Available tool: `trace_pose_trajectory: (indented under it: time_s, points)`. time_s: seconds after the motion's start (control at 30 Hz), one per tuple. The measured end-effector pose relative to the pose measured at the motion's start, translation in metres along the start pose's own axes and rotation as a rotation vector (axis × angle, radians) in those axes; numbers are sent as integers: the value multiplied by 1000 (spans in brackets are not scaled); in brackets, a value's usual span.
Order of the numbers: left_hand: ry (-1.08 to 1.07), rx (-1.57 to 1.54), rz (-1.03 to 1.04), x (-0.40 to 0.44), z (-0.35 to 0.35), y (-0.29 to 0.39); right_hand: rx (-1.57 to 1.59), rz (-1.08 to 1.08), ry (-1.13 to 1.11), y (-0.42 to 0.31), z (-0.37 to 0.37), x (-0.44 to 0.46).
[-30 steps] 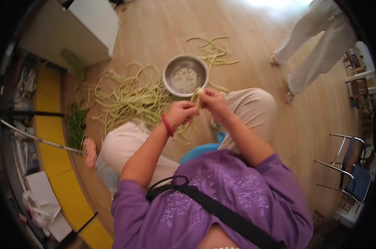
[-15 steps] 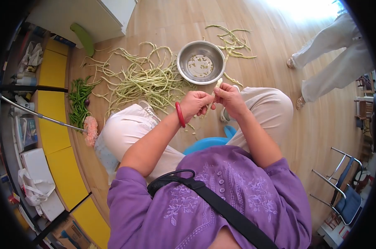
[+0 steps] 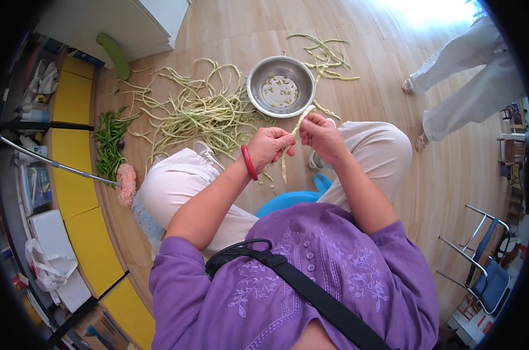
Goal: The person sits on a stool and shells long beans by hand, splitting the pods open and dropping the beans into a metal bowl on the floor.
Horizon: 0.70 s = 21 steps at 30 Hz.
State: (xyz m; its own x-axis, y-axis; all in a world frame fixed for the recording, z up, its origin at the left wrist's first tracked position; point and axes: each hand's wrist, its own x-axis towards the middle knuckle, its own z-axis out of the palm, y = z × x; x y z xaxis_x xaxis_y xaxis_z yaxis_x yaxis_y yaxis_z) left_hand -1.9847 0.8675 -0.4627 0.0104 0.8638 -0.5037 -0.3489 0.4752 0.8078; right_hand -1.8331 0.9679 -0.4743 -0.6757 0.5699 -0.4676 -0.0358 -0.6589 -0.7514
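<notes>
A pale green long bean [image 3: 303, 116] slants between my two hands, its upper end pointing toward the bowl and its lower end hanging down. My left hand [image 3: 269, 146], with a red bangle at the wrist, pinches the middle of it. My right hand [image 3: 324, 139] has its fingers curled against the pod's upper part; their exact contact is partly hidden. Just beyond the hands stands a steel bowl [image 3: 253, 100] with small beans scattered on its bottom. A large tangled heap of long beans [image 3: 209, 119] lies on the floor to the left of the bowl.
More long beans [image 3: 329, 58] lie right of the bowl. Green peppers [image 3: 108, 143] and a green gourd [image 3: 114, 55] are at the left, near yellow-fronted shelves [image 3: 72, 169]. Another person's legs [image 3: 463, 87] stand at the right. A folding chair [image 3: 489, 286] is at lower right.
The long bean shows more of its length above and below my left hand. My right hand's fingers have shifted slightly down and right along the pod.
</notes>
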Motion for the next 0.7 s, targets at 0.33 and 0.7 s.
trace_pose_trajectory:
  time_s: [0.33,0.7]
  points:
    - [-111,-75,-98,-6,-2,6,-74,40,-38,7,0,0]
    - [-34,263,63,4,-4,-4,-282,-34,5,11,-4,-2]
